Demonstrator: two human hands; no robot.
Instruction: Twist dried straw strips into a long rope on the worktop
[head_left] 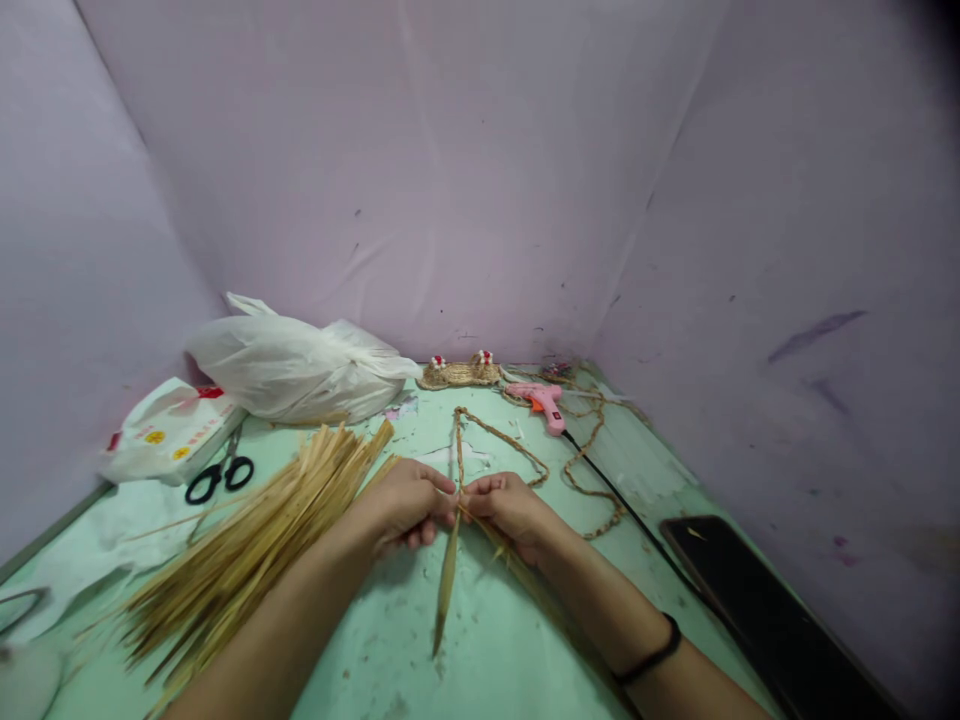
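Observation:
My left hand [406, 502] and my right hand [511, 510] meet above the table, both closed in a pinch at the working end of a twisted straw cord [504, 436]. The cord runs up from my fingertips, bends sharply and trails off to the right. From the pinch a flat straw strip [447, 590] hangs toward me. A second straw strip [541, 592] slants down to the right, partly covered by my right forearm. My fingers hide the exact join. Beside my left forearm lies a loose bundle of dry straw [262, 545].
Black-handled scissors [219, 478] lie left, near a tissue pack [176, 430] and a tied white plastic bag [300, 365]. At the back are small woven straw pieces [459, 375] and a pink glue gun [546, 405] with a black cable. A dark phone-like slab [750, 600] lies right.

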